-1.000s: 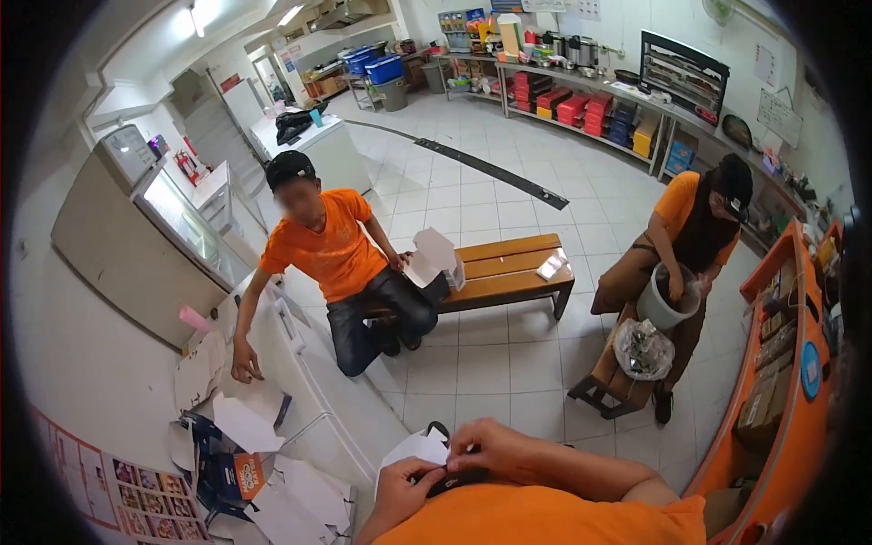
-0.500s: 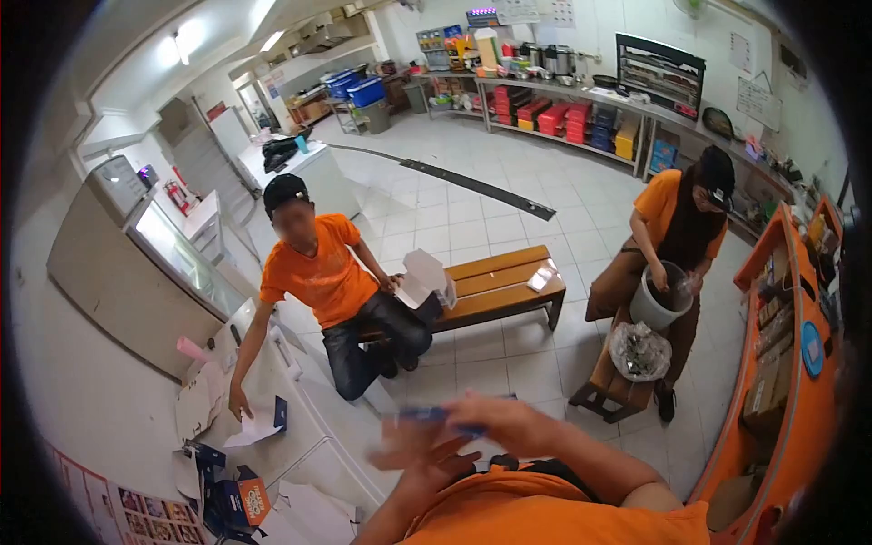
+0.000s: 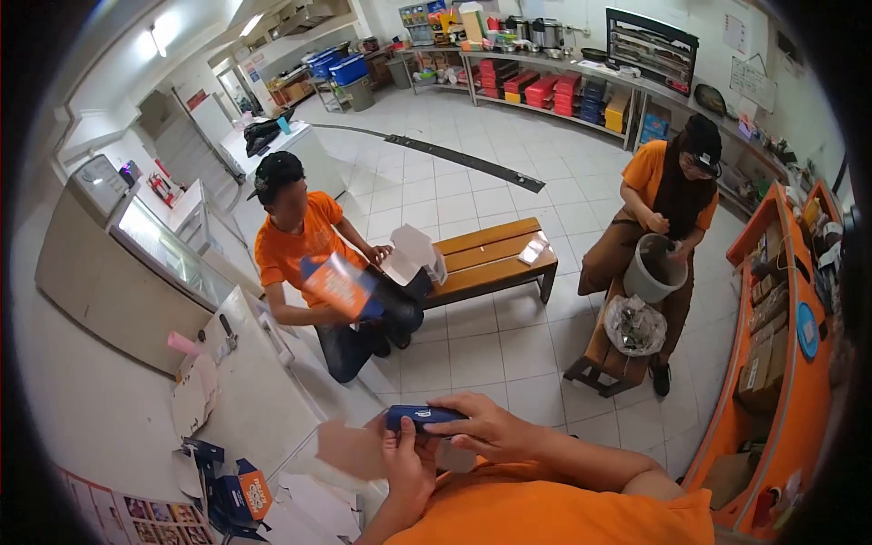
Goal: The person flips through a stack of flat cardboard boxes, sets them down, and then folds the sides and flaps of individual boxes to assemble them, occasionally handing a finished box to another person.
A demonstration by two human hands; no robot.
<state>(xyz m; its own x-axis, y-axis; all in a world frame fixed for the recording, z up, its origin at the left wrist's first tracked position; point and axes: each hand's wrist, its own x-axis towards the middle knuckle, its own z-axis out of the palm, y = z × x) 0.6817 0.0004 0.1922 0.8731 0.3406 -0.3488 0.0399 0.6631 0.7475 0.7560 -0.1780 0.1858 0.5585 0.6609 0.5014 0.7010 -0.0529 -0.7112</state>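
Both my hands hold one piece of folded card in front of my orange shirt, its dark blue part [image 3: 425, 417] on top and a pale flap [image 3: 350, 450] sticking out to the left. My left hand [image 3: 411, 461] grips it from below with the thumb up on its front. Over its right end lies my right hand [image 3: 490, 425], fingers bent around the edge. Down at the left, the white counter [image 3: 259, 363] bears orange-and-blue cartons [image 3: 243, 495] and pale card sheets [image 3: 313, 504].
A seated person [image 3: 304, 241] at the left holds an orange-and-blue carton [image 3: 343, 289], near a wooden bench [image 3: 490, 263]. Another person [image 3: 677, 191] at the right reaches into a white bucket [image 3: 652, 272]. Beside it sits a clear plastic bag [image 3: 634, 325]. Orange shelves [image 3: 763, 354] stand far right.
The card in my hands has gone from a motion blur to a clearer folded shape. The person at the left has lifted a carton from the counter to their lap.
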